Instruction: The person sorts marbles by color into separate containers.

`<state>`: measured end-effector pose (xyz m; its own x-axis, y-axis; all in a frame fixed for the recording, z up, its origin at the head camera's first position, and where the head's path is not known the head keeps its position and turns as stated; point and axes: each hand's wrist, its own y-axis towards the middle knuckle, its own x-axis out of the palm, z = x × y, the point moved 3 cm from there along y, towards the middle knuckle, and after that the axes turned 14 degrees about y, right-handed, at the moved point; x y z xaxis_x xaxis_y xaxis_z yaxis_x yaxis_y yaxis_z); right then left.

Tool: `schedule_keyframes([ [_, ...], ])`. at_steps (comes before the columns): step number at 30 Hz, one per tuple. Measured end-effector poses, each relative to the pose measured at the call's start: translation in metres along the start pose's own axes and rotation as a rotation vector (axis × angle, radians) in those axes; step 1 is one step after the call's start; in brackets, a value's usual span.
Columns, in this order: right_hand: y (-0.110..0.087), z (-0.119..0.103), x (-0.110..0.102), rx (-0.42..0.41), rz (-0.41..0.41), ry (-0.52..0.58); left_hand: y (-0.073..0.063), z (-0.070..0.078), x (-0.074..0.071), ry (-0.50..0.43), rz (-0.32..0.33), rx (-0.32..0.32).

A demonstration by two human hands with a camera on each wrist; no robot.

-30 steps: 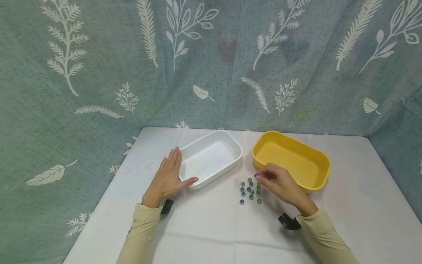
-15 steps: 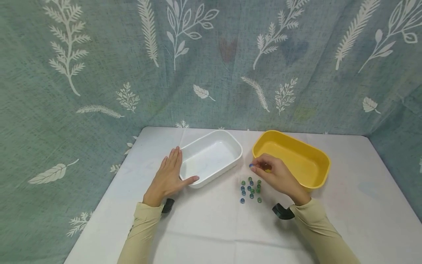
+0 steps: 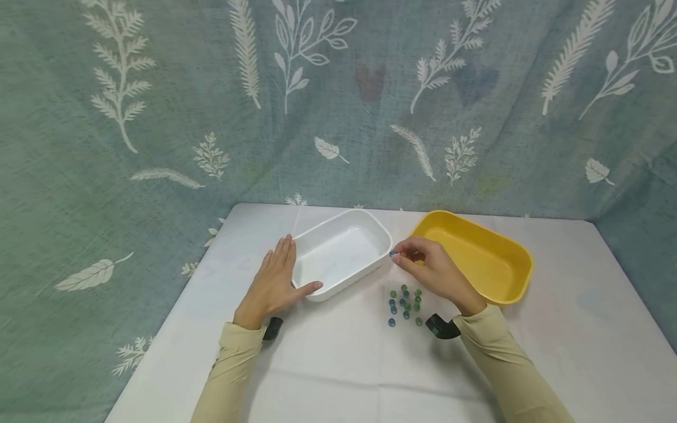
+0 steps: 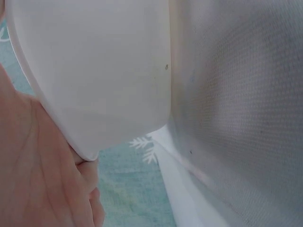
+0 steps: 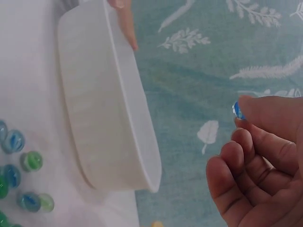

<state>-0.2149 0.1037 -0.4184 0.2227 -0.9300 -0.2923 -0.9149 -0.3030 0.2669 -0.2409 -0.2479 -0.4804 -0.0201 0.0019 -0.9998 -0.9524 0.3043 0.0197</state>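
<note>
Right hand (image 3: 431,267) pinches blue marble (image 3: 393,254) just beside white tub (image 3: 338,254) rim. Left hand (image 3: 275,282) flat, fingers straight, steadying tub. Best: carry marble over rim, release low so it won't bounce.

A white-clothed bench (image 3: 338,364) carries a white tub (image 3: 341,254); right of the tub sit a yellow tub (image 3: 476,255) and loose marbles (image 3: 404,304).

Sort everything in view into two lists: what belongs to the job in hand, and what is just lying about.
In the job:
- blue marble, pinched by the right hand
- white tub, steadied by the left hand
- loose marbles on the table

Just lying about:
- yellow tub, nothing visible inside
- leaf-print curtain
</note>
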Motion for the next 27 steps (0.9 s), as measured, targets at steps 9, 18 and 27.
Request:
schedule_keyframes([
  [9,0.018,-0.007,0.01,-0.022,-0.006,0.031,0.001,0.0,0.0,0.002,0.006,-0.003],
  [18,0.038,-0.013,0.022,-0.031,-0.022,0.069,-0.001,-0.001,0.0,0.007,-0.003,0.004],
  [27,0.054,-0.013,0.031,-0.037,-0.039,0.089,-0.001,-0.001,0.001,0.016,0.005,0.001],
])
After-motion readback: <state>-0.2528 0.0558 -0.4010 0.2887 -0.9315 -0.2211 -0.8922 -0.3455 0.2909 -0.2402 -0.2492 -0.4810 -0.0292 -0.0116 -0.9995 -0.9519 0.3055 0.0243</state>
